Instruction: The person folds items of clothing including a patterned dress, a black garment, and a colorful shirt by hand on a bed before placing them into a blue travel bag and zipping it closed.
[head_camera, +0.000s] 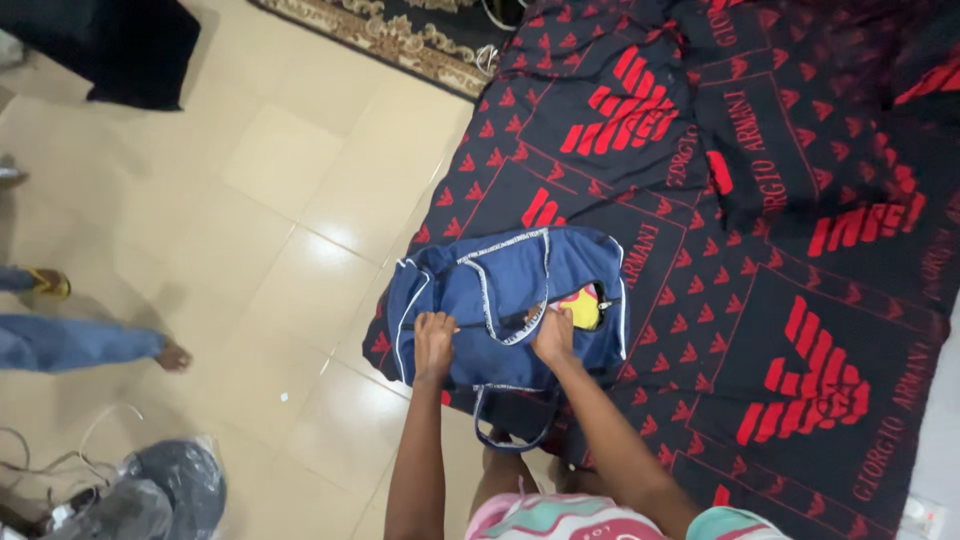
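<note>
Both hands grip the top of a blue duffel bag (500, 300) lying at the edge of a bed (800, 300). Farthest left, another person's jeans-clad leg (80, 342) rests on the tiled floor (280, 200). Moving right, the left hand (434, 345) pinches the bag's fabric beside the zipper; the right hand (553, 335) is closed on the zipper line near a yellow item (583, 306) showing through the gap. Zipping shut seems underway; pulling right while holding the fabric taut would follow.
</note>
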